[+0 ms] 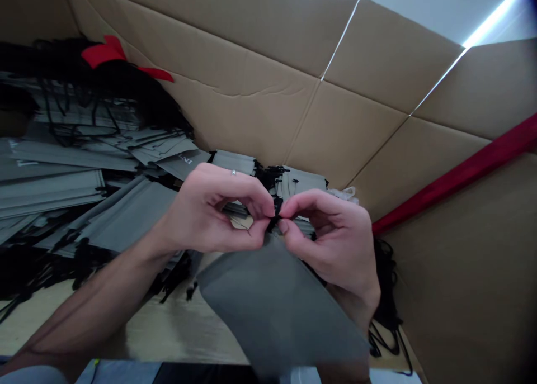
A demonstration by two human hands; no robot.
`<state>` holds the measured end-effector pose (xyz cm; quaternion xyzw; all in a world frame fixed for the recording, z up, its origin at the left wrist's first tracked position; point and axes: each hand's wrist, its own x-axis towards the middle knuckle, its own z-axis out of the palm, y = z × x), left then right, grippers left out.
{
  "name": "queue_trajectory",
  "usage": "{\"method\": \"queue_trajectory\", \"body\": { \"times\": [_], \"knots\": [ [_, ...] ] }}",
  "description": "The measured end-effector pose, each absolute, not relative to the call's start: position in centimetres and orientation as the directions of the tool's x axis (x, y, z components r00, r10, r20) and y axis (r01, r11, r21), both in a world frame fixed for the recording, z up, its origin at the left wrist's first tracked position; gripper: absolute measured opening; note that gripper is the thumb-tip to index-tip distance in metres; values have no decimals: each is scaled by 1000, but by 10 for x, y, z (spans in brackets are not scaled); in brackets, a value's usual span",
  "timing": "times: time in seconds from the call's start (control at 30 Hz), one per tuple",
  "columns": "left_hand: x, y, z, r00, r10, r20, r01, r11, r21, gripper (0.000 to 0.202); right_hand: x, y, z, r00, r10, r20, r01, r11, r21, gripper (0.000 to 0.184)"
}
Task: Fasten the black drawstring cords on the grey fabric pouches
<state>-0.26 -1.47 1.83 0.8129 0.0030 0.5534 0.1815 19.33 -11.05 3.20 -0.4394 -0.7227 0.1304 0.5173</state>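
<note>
A flat grey pouch (272, 306) hangs tilted toward me in the middle of the view. At its top edge is a black drawstring (276, 208). My left hand (218, 211) pinches the string from the left with thumb and forefinger; a ring shows on one finger. From the right, my right hand (335, 238) pinches the same string, its fingertips almost touching the left hand's. Both hands are closed on the cord just above the pouch.
Several more grey pouches with black cords lie stacked at the left (62, 183) and behind the hands (302, 183). Cardboard walls (293, 82) enclose the space. A red bar (457, 174) runs along the right wall. A red ribbon (104, 51) sits at upper left.
</note>
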Motion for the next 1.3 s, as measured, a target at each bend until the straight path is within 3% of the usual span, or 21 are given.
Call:
{"method": "queue_trajectory", "body": {
  "times": [0.1,0.2,0.27,0.4,0.5,0.77,0.93,1.1,1.3],
  "knots": [
    [1,-8,16,434,270,860,-331,-839,431,23,194,-110,33,-92,777,623,434,594,-677,15],
    [1,-6,16,443,262,857,-366,-820,440,20,194,-109,32,-93,770,631,428,603,-673,15],
    [-2,-8,18,424,199,884,-261,-907,330,18,195,-110,32,-74,753,654,479,602,-639,17],
    [-11,-22,18,425,-9,905,119,-991,-65,18,194,-115,32,-49,701,711,601,589,-540,17],
    [-14,-32,14,433,-58,899,202,-966,-160,21,192,-117,32,-41,662,749,636,595,-491,18],
    [-15,-43,8,416,-14,909,247,-960,-128,22,192,-113,33,-102,581,808,653,652,-386,18],
    [-16,-52,10,400,118,909,281,-960,1,24,192,-114,31,-60,605,794,635,637,-437,19],
    [-16,-43,8,399,-16,917,190,-977,-100,25,194,-114,29,-35,624,780,625,623,-471,19],
    [-17,-38,4,425,-24,905,199,-973,-119,28,196,-110,28,-42,606,794,612,644,-459,19]
  ]
}}
